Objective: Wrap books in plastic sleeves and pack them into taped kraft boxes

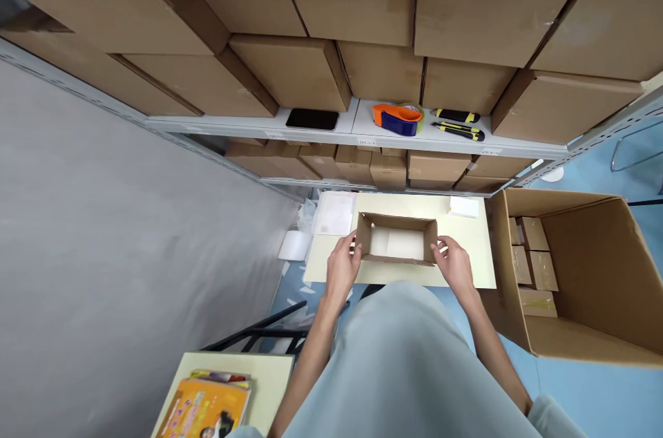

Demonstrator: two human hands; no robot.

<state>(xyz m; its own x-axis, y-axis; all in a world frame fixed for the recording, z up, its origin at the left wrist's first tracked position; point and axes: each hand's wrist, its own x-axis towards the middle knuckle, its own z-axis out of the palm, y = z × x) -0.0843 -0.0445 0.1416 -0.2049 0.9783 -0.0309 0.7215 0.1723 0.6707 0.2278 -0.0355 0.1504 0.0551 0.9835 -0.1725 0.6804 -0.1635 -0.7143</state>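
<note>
A small rectangular cardboard box (pixel 398 222), open on top, is over the pale yellow table (pixel 321 265). Fingers of my left hand (pixel 342 262) grip its left end, thumb on the near corner. At the opposite end, my right hand (pixel 454 264) is closed on the box's right wall. Pale surfaces show inside the walls; whether that is the box's bottom or the table seen through it, I cannot tell. A sheet of paper (pixel 335 213) lies just beyond my left hand. Behind my right hand is a small white stack (pixel 464 206).
Shelves of cardboard boxes (pixel 378 72) rise beyond the table. On one ledge are a black phone (pixel 312 119), a tape dispenser (pixel 398 120) and two utility knives (pixel 458 130). A large open carton (pixel 590 279) holding several small boxes stands right. Books (pixel 204 410) lie lower left.
</note>
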